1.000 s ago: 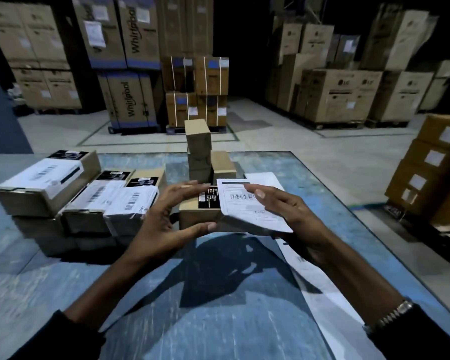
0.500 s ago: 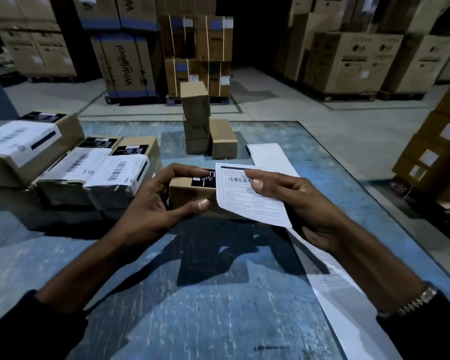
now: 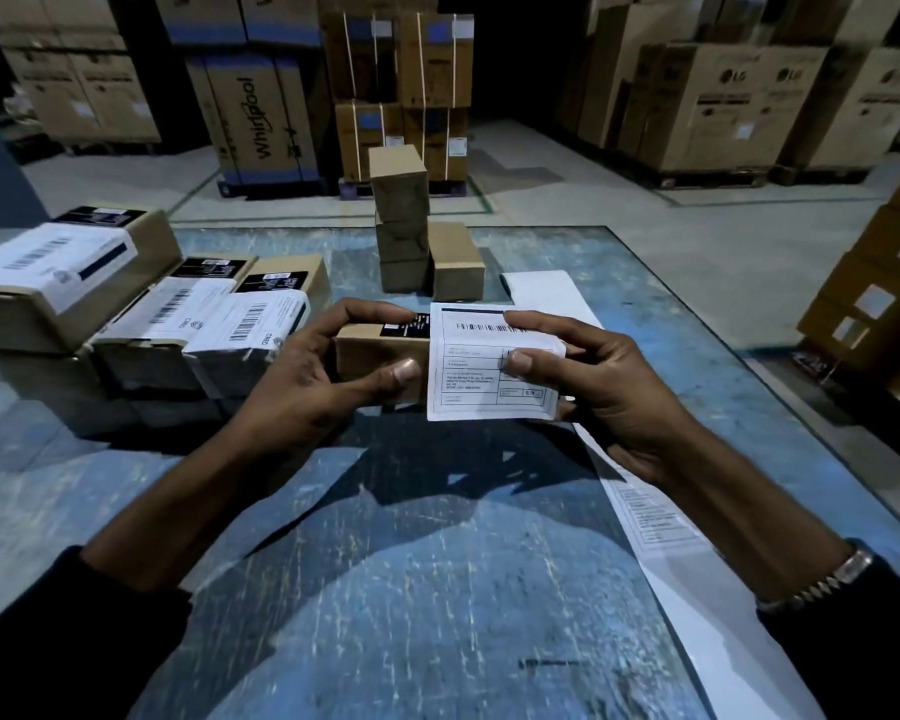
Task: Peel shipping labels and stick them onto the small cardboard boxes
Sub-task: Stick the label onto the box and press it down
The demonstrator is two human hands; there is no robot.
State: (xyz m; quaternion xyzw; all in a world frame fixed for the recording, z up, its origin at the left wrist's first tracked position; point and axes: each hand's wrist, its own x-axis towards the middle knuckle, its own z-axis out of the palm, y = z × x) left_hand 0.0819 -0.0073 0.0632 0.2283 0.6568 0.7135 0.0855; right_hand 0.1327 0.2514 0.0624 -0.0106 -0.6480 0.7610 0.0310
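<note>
Above the blue table (image 3: 437, 589), a small cardboard box (image 3: 372, 358) is held up in the left hand (image 3: 307, 387), fingers curled over its top edge and thumb pressed on its near face. A white shipping label (image 3: 481, 363) lies over the box's right end, draping down past its near edge; the right hand (image 3: 609, 392) pinches it, index finger on the barcode at the top and thumb on the printed panel. Just left of the box sit labelled boxes (image 3: 198, 324) in a row. Beyond the box stands a stack of plain boxes (image 3: 401, 220). Right of the box, a strip of label backing paper (image 3: 661, 537) runs along the table.
</note>
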